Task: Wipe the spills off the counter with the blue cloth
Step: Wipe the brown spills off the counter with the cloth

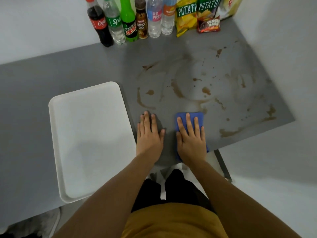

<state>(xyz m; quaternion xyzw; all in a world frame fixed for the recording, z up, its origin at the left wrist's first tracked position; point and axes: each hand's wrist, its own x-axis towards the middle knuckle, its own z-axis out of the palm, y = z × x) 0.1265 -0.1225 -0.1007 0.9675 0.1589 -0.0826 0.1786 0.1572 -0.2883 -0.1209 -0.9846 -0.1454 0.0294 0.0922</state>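
The folded blue cloth lies on the grey counter near its front edge. My right hand presses flat on the cloth with straight fingers. Just to its left, my left hand rests flat on the bare counter. Brown spills streak and dot the counter beyond and to the right of the cloth, with a larger patch near the front right edge.
A white tray lies to the left of my hands, overhanging the front edge. Several drink bottles and snack bags line the back wall. The counter ends at the right beside a wall.
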